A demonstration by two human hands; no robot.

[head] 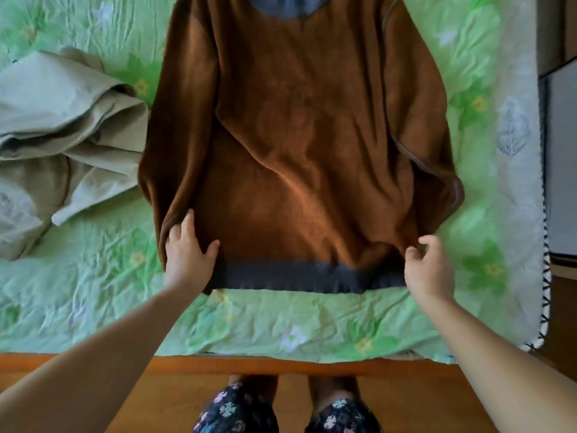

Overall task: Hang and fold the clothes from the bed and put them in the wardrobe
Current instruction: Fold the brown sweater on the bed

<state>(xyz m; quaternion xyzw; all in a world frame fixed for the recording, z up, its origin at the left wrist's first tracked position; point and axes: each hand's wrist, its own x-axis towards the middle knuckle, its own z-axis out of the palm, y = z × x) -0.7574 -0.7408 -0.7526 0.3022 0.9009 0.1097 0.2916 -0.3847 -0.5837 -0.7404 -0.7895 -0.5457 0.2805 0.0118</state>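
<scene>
A: Hands first. Left?
B: Left hand [187, 250] lies flat on the brown sweater [296, 135], low on its left side. Fingers straight and spread, thumb out toward the middle. It grips nothing, only rests on the cloth just above the grey hem band [296, 276].
A: Right?
B: Right hand [429, 267] is at the sweater's lower right corner, fingers loosely curled, thumb and forefinger apart. The frame is blurred there, so I cannot tell whether it has hold of any cloth.
A: The sweater itself?
B: Spread lengthwise on the bed, hem toward the person, grey collar [287, 6] at the far end. A sleeve runs down each side of the body. The fabric is rumpled across the middle.
A: What else is the bed carrying?
B: A green flowered quilt [281, 323] covers it, and the sweater lies straight on that. A beige garment [62, 120] sits crumpled to the left, just beside the sweater's left sleeve.
A: Beyond the quilt?
B: A wooden bed edge [249, 365] runs along the near side. Below it are the person's dark flower-print trousers [237, 410].
</scene>
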